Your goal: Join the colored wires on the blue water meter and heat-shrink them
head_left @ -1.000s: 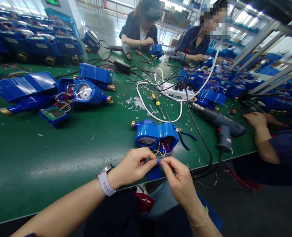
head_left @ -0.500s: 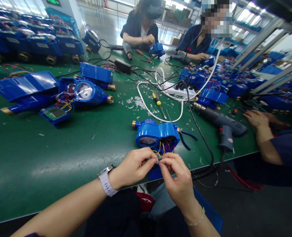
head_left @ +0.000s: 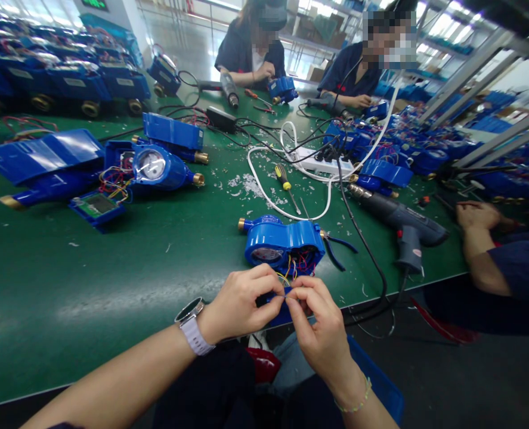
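Note:
Fingertip to fingertip, my left hand (head_left: 246,301) and my right hand (head_left: 320,319) pinch what looks like a thin wire at the table's front edge; its ends are hidden by the fingers. Just beyond them lies a blue water meter (head_left: 273,241) with brass ends and a round dial. Red, yellow and white wires (head_left: 294,265) come out of its open compartment toward my fingers. Below the fingertips a blue plastic piece (head_left: 282,317) shows, partly covered by my hands.
Pliers (head_left: 338,247) lie beside the meter, with a screwdriver (head_left: 285,185) behind it. A heat gun (head_left: 398,217) rests at right, near a co-worker's hands (head_left: 479,215). Cables cross to a white power strip (head_left: 322,162). More meters (head_left: 152,167) lie at left. Two people work opposite.
My hands stay together and shift only slightly at the fingertips; my left wrist has turned a little. The co-worker's hands at the right have drawn back slightly to the right.

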The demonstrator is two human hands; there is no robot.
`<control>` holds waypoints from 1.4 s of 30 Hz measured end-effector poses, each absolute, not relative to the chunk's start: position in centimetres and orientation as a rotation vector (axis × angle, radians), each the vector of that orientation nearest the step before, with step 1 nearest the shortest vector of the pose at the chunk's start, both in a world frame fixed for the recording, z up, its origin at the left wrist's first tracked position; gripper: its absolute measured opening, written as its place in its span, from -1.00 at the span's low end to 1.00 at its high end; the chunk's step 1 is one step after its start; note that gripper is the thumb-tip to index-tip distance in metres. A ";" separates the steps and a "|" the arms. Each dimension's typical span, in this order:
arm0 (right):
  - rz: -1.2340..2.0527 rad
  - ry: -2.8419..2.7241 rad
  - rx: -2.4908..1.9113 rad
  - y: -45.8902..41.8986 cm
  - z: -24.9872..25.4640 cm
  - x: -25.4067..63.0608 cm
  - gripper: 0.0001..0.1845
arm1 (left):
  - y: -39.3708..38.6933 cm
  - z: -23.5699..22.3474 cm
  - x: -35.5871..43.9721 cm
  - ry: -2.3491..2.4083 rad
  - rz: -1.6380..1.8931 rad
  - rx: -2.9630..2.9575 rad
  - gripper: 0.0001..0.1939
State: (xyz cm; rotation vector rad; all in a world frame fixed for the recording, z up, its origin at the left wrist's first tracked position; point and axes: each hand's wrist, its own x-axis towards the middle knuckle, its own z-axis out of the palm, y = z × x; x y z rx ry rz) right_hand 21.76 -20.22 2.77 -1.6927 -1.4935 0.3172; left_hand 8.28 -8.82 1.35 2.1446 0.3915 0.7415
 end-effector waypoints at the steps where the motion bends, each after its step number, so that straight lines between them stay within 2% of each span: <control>1: 0.322 -1.496 -1.696 -20.3 2.7 21.8 -0.86 | -8.8 1.3 8.3 0.397 0.745 2.152 -0.91; 7: 0.385 -1.450 -1.704 -20.4 2.9 21.9 -0.85 | -8.7 1.1 8.4 0.378 0.763 2.168 -0.85; 12: 0.427 -1.425 -1.686 -20.4 3.1 21.7 -0.82 | -8.6 1.2 8.4 0.348 0.768 2.201 -0.92; 19: 0.425 -1.440 -1.718 -20.4 3.2 21.7 -0.82 | -8.6 1.3 8.4 0.317 0.842 2.255 -0.85; 25: 0.411 -1.470 -1.718 -20.5 3.0 21.7 -0.92 | -8.5 1.3 8.4 0.302 0.817 2.270 -0.83; 42: 0.449 -1.453 -1.739 -20.6 3.6 21.8 -0.85 | -8.7 1.3 8.5 0.315 0.829 2.316 -0.85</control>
